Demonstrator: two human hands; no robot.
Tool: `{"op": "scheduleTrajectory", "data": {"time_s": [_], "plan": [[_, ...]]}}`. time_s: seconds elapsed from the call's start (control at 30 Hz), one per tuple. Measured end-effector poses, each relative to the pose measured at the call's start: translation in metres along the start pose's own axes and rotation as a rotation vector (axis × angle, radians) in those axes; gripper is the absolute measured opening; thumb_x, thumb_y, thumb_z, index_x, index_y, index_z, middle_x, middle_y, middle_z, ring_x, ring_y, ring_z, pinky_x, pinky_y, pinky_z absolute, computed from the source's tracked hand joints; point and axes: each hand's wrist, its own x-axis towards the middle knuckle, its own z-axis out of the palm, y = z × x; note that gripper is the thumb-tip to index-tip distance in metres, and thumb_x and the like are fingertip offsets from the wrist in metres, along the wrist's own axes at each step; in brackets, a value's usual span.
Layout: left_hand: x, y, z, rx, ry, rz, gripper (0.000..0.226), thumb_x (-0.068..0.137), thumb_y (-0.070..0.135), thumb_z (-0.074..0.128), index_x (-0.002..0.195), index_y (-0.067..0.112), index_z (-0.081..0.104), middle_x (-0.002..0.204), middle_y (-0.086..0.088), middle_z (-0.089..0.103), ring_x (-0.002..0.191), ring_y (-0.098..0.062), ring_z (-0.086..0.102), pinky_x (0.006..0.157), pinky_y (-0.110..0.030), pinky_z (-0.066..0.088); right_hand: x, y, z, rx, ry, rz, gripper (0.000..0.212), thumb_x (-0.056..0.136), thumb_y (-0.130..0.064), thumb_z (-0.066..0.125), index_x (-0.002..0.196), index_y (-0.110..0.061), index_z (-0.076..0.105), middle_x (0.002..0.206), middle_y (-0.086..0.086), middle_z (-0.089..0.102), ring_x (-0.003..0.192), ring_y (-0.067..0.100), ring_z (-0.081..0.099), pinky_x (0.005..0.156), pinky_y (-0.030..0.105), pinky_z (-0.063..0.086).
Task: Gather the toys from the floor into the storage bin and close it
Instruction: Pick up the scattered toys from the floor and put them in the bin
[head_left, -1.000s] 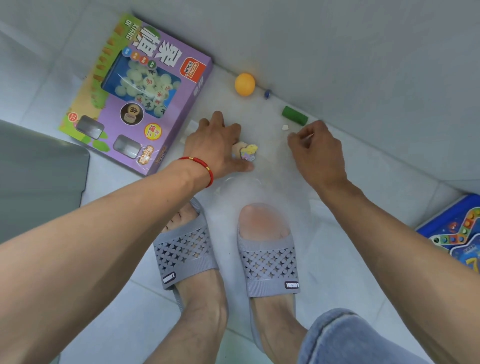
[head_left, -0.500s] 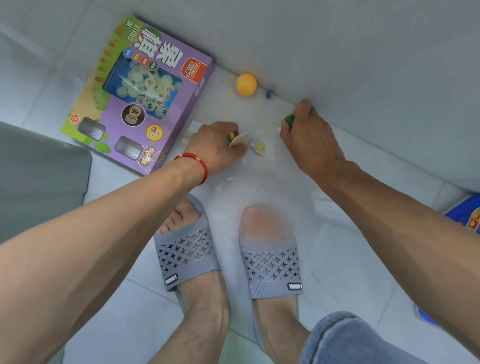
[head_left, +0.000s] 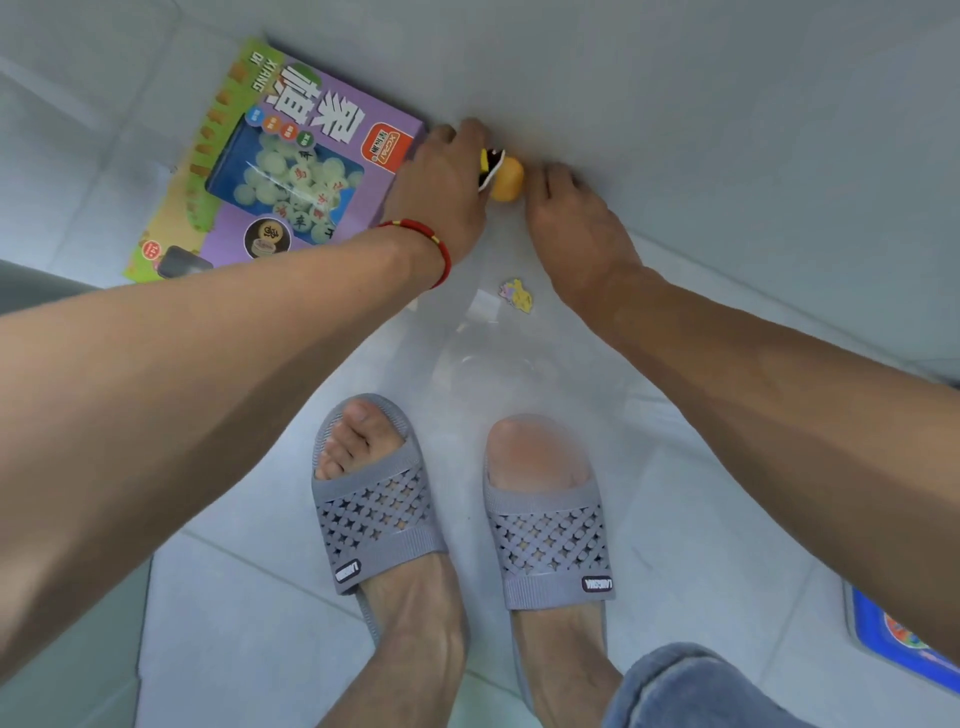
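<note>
Reaching toward orange ball at wall base. Ball flanked by left hand, small dark-yellow piece pinched, and right hand, fingers curled, contents not discernible. Sticker left below ball. Bin not seen.

Bare forearms, red bead bracelet, 2 grey perforated slippers, blue denim knee.

Orange ball, purple game box, grey lattice-patterned slippers, red bracelet.
</note>
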Motion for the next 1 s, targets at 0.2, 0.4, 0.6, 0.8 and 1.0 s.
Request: {"op": "scheduleTrajectory", "data": {"time_s": [0.2, 0.4, 0.6, 0.8, 1.0], "plan": [[0.002, 0.017, 0.016, -0.015, -0.022, -0.038, 0.039, 0.101, 0.031, 0.051, 0.127, 0.003, 0.046, 0.125, -0.019, 0.053, 0.107, -0.039, 0.057, 0.079, -0.042, 0.040, -0.029, 0.000, -0.002, 1.067, 0.135, 0.566, 0.007, 0.090, -0.018, 0.054, 0.089, -0.014, 0.059, 0.083, 0.000, 0.061, 0.069, 0.018, 0.054, 0.060, 0.029, 0.041], [0.003, 0.020, 0.015, -0.071, -0.081, -0.061, 0.037, 0.099, 0.028, 0.054, 0.124, 0.002, 0.047, 0.126, -0.019, 0.053, 0.111, -0.041, 0.055, 0.083, -0.041, 0.040, -0.058, -0.002, -0.006, 1.413, 0.097, 0.801, 0.030, 0.086, -0.026, 0.061, 0.064, -0.013, 0.044, 0.059, 0.002, 0.046, 0.047, 0.017, 0.034, 0.044, 0.026, 0.028], [-0.046, -0.002, -0.004, -0.406, -0.039, -0.212, 0.031, 0.098, 0.035, 0.056, 0.111, 0.010, 0.046, 0.104, -0.012, 0.062, 0.098, -0.034, 0.064, 0.079, -0.035, 0.047, -0.062, -0.017, 0.022, 0.420, -0.063, 0.189, 0.038, 0.097, -0.048, 0.055, 0.113, -0.015, 0.050, 0.096, 0.014, 0.068, 0.085, 0.038, 0.063, 0.067, 0.039, 0.044], [-0.137, -0.011, -0.051, -0.717, -0.056, -0.473, 0.033, 0.095, 0.034, 0.060, 0.111, 0.009, 0.044, 0.083, -0.011, 0.064, 0.062, -0.026, 0.065, 0.056, -0.039, 0.056, -0.068, -0.030, -0.004, 0.620, -0.378, 0.364, 0.031, 0.096, -0.030, 0.059, 0.100, 0.001, 0.062, 0.089, 0.018, 0.067, 0.082, 0.035, 0.067, 0.056, 0.033, 0.044], [-0.215, -0.002, -0.137, -1.210, 0.013, -0.637, 0.025, 0.100, 0.024, 0.059, 0.117, 0.007, 0.053, 0.094, -0.008, 0.067, 0.071, -0.024, 0.063, 0.067, -0.038, 0.054, -0.111, -0.078, -0.096, 1.490, -0.604, 0.474, 0.003, 0.090, -0.012, 0.052, 0.093, -0.013, 0.050, 0.059, 0.005, 0.047, 0.041, 0.012, 0.024, 0.038, 0.017, 0.016]]}}
